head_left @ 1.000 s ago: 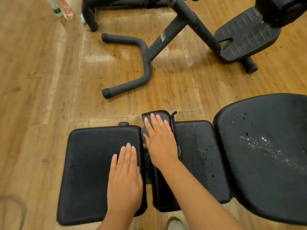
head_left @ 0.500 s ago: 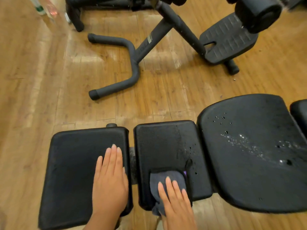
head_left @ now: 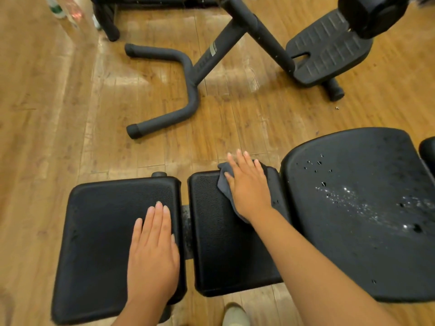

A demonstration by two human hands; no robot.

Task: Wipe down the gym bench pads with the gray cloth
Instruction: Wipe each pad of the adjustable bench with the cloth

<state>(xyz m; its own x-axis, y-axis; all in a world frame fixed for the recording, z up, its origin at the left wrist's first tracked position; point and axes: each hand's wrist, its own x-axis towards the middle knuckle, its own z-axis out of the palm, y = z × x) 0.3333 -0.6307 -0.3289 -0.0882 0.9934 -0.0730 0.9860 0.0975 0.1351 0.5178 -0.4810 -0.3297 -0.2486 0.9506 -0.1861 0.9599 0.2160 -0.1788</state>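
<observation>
Three black bench pads lie side by side. My left hand (head_left: 153,250) rests flat, fingers straight, on the left pad (head_left: 98,231). The gray cloth (head_left: 224,184) lies at the far edge of the middle pad (head_left: 223,250), mostly hidden under my right hand (head_left: 249,187), which presses it down with straight fingers. The large right pad (head_left: 357,231) is speckled with water droplets.
On the wooden floor beyond the bench stands another black machine with a curved tubular foot (head_left: 186,90) and a ribbed footplate (head_left: 329,48). A clear bottle (head_left: 56,7) sits at the top left. A light shoe (head_left: 235,315) shows at the bottom edge.
My right hand has slid the cloth from the near edge of the middle pad back to its far edge. My left hand has stayed flat on the left pad.
</observation>
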